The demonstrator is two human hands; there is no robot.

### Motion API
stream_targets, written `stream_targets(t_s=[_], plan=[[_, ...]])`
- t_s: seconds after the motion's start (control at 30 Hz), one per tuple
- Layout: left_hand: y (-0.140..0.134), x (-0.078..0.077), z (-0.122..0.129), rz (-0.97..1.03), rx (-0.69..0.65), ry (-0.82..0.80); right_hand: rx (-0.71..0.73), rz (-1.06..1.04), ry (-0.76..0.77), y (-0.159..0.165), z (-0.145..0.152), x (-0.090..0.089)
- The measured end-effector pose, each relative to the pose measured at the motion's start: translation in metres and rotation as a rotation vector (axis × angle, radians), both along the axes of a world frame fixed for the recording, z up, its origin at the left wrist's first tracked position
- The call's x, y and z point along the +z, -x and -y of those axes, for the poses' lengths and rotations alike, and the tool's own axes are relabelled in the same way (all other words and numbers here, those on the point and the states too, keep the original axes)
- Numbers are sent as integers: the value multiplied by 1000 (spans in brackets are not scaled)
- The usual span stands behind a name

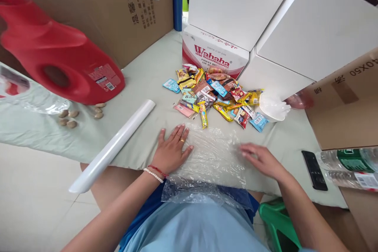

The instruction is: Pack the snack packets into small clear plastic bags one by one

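"Left grip (pixel 173 147) first: how does it stand?"

"Palm down and wide, fingers slightly apart, nothing pinched. It rests at the left edge of the clear, crinkled plastic sheet (pixel 214 153), thumb reaching over it."

"And the right grip (pixel 261 159)?"

"Beside the sheet's right edge, fingers loosely extended. The tips are blurred, so I cannot tell whether they pinch any plastic."

"Where does the sheet lie?"

"On the desk (pixel 150 69) with its pale green cloth, right in front of the person. Its near end hangs over the edge towards the light blue shirt (pixel 189 224). Just beyond it lies a heap of small, brightly wrapped snacks (pixel 203 86), and a long, glossy white tube (pixel 113 145) slants to the left, near end jutting past the desk."

"Which step would you call this?"

"Spreading and smoothing the sheet, I'd judge. It is roughly laid out but full of wrinkles."

"What does the next move call for?"

"Probably a steady left palm as anchor while the right draws its side outward, gently; film this thin looks likely to cling and bunch."
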State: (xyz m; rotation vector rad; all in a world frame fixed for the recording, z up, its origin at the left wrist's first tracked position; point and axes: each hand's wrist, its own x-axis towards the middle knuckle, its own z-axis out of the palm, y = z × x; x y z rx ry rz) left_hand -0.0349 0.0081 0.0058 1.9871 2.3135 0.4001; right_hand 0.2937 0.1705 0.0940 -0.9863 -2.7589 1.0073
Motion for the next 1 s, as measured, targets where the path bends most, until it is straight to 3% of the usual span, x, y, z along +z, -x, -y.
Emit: stream_targets(t_s=[0.2,0.27,0.33,0.43,0.53,0.63,0.73,0.8,0.87,1.0], plan=[[0,-1,1,2,-4,6,-215,68,-436,178,-71,-10],[1,-2,2,11,-2,-11,-260,117,-473,219,-79,-16],[1,-2,3,22,2,-30,-283,163,-456,240,-83,-21],[1,-2,4,42,2,-50,-310,185,-429,237,-91,-26],[1,-2,4,64,-4,-62,-322,174,-447,205,-101,-24],[2,-3,4,76,2,-66,-341,20,-440,158,-102,-15],[2,-4,4,86,-1,-68,-318,-196,-340,117,-83,-3],[3,-5,3,89,-5,-69,-183,-262,-297,101,-59,3],[3,-5,3,90,-5,-66,39,-282,-308,96,-34,3],[2,-3,2,78,-1,-57,408,-151,-423,104,2,-14]])
